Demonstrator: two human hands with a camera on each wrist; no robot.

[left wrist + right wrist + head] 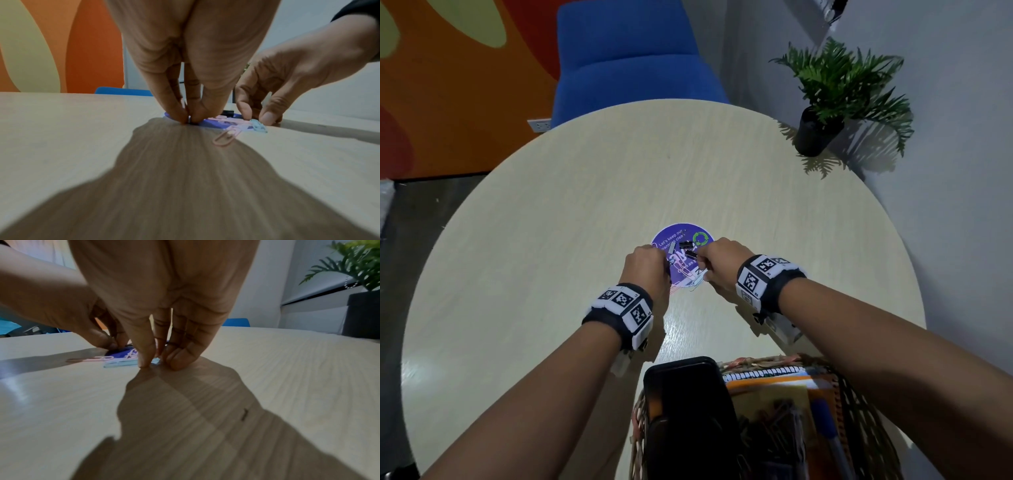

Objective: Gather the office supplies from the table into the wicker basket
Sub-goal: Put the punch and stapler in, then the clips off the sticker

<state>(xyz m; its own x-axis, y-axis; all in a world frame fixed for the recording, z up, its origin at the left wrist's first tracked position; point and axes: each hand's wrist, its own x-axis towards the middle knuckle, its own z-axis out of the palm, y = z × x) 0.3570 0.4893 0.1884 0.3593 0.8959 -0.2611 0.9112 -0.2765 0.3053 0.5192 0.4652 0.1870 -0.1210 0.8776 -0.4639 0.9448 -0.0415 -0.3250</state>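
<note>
Wicker basket at near bench edge, part-filled; beyond it, at round purple sticker, left hand pinched on small dark clip, right hand pinched on pale-blue paper clips: light, thin, slippery items, probably best nipped by outer edges.

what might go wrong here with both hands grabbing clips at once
The blue paper clips lie flat on the table, so the right hand pinching at them may only slide them. The pink paper clip lies off the sticker, easy to miss. The left hand pinches a small dark clip by fingertips only; it might drop.
</note>
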